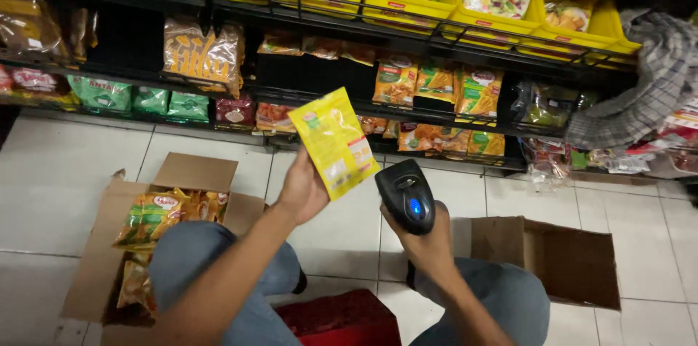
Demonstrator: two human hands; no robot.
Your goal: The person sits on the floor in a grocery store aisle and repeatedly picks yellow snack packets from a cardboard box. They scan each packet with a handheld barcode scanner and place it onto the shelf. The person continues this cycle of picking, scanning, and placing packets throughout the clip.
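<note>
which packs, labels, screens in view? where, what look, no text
Yellow pouch: left hand, flat, white label patch.
Handheld scanner: right hand, black, blue light.
Snack packs: open carton lower left, green and orange.
Shelf bags: centre rack, orange-green.

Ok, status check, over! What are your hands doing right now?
Left hand holds yellow packet up. Right hand grips black scanner, just below the packet. Nothing between them. Open box of packets at left knee.
</note>
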